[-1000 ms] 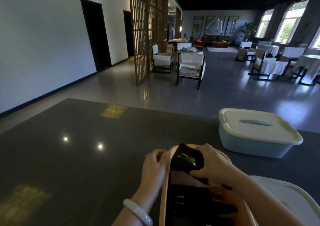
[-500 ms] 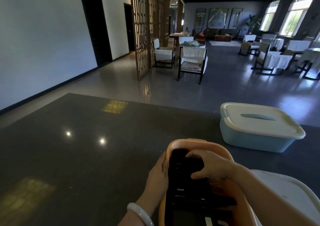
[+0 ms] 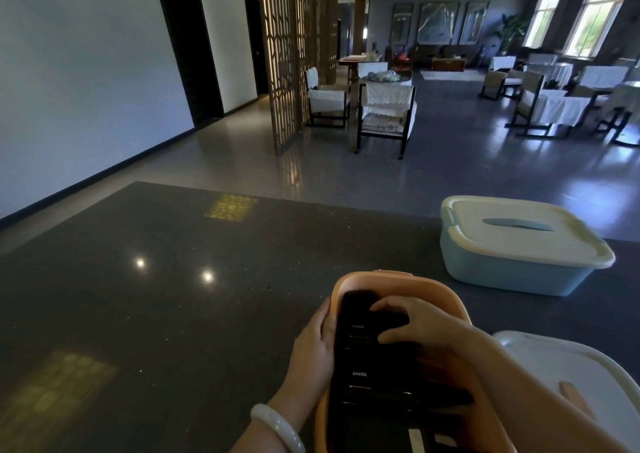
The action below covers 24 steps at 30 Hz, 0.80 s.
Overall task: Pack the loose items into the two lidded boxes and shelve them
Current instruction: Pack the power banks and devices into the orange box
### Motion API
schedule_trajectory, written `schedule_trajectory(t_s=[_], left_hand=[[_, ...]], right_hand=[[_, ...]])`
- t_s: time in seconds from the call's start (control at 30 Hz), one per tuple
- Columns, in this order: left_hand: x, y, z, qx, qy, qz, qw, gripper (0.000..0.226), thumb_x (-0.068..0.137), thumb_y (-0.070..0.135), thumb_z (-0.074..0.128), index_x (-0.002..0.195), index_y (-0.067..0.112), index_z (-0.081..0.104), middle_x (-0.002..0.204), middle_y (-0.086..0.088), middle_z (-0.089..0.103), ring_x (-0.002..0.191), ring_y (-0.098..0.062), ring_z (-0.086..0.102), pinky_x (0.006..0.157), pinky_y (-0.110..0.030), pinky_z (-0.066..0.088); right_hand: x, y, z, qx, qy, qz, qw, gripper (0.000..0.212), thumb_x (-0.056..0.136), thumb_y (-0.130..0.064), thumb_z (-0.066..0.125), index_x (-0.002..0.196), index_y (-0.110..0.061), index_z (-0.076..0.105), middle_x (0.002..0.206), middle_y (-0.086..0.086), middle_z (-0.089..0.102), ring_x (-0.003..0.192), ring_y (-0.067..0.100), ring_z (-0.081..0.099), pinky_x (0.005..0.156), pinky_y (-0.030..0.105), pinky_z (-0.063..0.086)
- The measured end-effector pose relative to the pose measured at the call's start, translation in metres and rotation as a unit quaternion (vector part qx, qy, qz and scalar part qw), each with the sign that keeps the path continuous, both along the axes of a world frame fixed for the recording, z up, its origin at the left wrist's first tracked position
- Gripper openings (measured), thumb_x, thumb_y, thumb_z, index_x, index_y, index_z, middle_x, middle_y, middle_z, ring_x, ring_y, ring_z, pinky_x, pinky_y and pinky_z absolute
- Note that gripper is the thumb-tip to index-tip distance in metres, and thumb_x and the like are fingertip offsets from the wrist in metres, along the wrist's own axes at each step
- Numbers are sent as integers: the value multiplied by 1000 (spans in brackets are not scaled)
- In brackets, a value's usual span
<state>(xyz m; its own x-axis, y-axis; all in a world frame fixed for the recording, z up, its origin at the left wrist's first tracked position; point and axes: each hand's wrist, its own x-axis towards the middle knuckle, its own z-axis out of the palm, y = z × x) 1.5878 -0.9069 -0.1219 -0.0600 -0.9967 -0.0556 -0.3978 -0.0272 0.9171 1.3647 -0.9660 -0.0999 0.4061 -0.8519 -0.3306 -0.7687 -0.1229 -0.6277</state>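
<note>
In the head view, the person is leaning over a dark bench [image 3: 173,314], and an open orange box [image 3: 398,277] is sitting at the near edge, at six o'clock. The left hand [image 3: 311,348] is bracing the box's outer wall at nine o'clock, its fingers [image 3: 327,321] seemingly lying together and flat against the plastic, though the dim light is making this hard to judge. A pale bracelet [image 3: 277,425] is circling that wrist. The right hand [image 3: 422,324] is reaching inside the box, fingers curled and clamped on the top black power bank [image 3: 353,315]. A second black power bank [image 3: 367,380] is lying just beneath it, nearer the person. A loose white lid [image 3: 571,376] is resting beside the box at four o'clock. A blue box [image 3: 512,269] with its cream lid on is standing apart at two o'clock.
</note>
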Motion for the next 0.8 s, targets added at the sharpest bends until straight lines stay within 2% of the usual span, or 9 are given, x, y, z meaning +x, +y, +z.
schedule_trajectory(t_s=[0.07, 0.17, 0.33, 0.43, 0.53, 0.63, 0.73, 0.8], left_hand=[[0, -1, -4, -4, 5, 3, 1000, 46, 101, 48, 31, 143, 33, 43, 121, 17, 62, 105, 8, 59, 84, -9, 46], [1, -2, -8, -17, 3, 12, 1000, 47, 102, 48, 32, 145, 32, 42, 138, 14, 54, 123, 3, 50, 100, -15, 41], [1, -2, -9, -16, 1, 9, 1000, 44, 102, 48, 33, 142, 35, 44, 121, 18, 62, 108, 10, 57, 89, -13, 48], [0, -1, -9, -20, 1, 14, 1000, 44, 101, 49, 33, 141, 36, 43, 123, 20, 59, 109, 15, 54, 87, -7, 44], [-1, -1, -8, -18, 3, 13, 1000, 46, 101, 48, 33, 144, 34, 41, 134, 18, 53, 118, 8, 50, 95, -11, 41], [-1, 0, -5, -16, -8, 15, 1000, 47, 101, 46, 32, 145, 31, 39, 134, 19, 50, 117, 8, 46, 87, -6, 38], [-2, 1, -2, -16, -7, 11, 1000, 42, 102, 45, 32, 142, 35, 41, 127, 23, 51, 110, 11, 49, 82, -4, 38], [-2, 3, 1, -18, 7, 3, 1000, 36, 102, 48, 33, 133, 42, 48, 115, 23, 61, 101, 11, 58, 81, -9, 44]], right_hand=[[1, -5, -4, -21, 3, -21, 1000, 41, 87, -41, 66, 127, -39, 56, 125, -16, 57, 113, 0, 52, 105, 31, 41], [2, -9, -12, -16, 15, -50, 998, 39, 86, -44, 65, 125, -39, 60, 124, -14, 61, 109, 0, 56, 104, 33, 43], [2, -9, -14, -9, 6, -65, 998, 40, 85, -41, 68, 125, -37, 62, 121, -15, 63, 105, -1, 58, 101, 30, 44], [2, -8, -16, -2, -3, -66, 998, 38, 85, -41, 68, 123, -38, 63, 118, -16, 64, 104, -1, 59, 101, 32, 45], [3, -8, -17, -4, -4, -68, 998, 38, 86, -41, 68, 123, -39, 62, 117, -17, 64, 104, -1, 59, 101, 32, 45], [4, -7, -15, -1, -10, -67, 998, 38, 87, -39, 67, 124, -37, 61, 119, -15, 63, 105, 0, 59, 102, 32, 45], [5, -5, -12, 4, -10, -62, 998, 38, 88, -37, 65, 125, -37, 59, 119, -14, 62, 104, 1, 59, 101, 32, 45], [7, -5, -8, 1, 11, -48, 999, 37, 89, -37, 64, 126, -35, 58, 119, -14, 61, 103, 0, 59, 97, 28, 46]])
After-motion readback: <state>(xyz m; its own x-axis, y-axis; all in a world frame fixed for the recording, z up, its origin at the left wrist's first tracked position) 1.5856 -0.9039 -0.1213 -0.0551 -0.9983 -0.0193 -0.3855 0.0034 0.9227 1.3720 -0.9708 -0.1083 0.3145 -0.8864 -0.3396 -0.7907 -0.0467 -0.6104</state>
